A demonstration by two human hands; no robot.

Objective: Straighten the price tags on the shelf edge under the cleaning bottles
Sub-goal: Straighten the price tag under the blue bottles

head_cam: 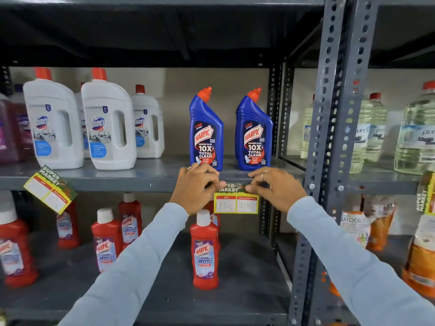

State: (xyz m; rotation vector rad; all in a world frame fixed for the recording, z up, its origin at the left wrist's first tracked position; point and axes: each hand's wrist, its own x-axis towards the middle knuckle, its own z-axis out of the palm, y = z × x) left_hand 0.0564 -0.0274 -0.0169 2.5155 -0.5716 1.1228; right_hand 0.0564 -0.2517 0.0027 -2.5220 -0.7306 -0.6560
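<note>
1. While both hands work at the shelf edge (141, 183), the left hand (196, 188) and right hand (276, 188) each pinch an upper corner of the price tag (236, 201) between thumb and fingertips.
2. That tag hangs from the front edge of the shelf, directly beneath the two blue Harpic bottles (206, 132), near the shelf's right end by the perforated upright (329, 137).
3. Its lower border appears close to level; to finish well, in my judgement, both corners should be pressed flat against the edge evenly, keeping the top border parallel to the lip.
4. The tag is thin printed card, yellow-bordered with red and white panels; the shelf is painted grey metal.
5. A second tag (50, 188) near the left end hangs markedly tilted, under the white Domex bottles (108, 123).
</note>
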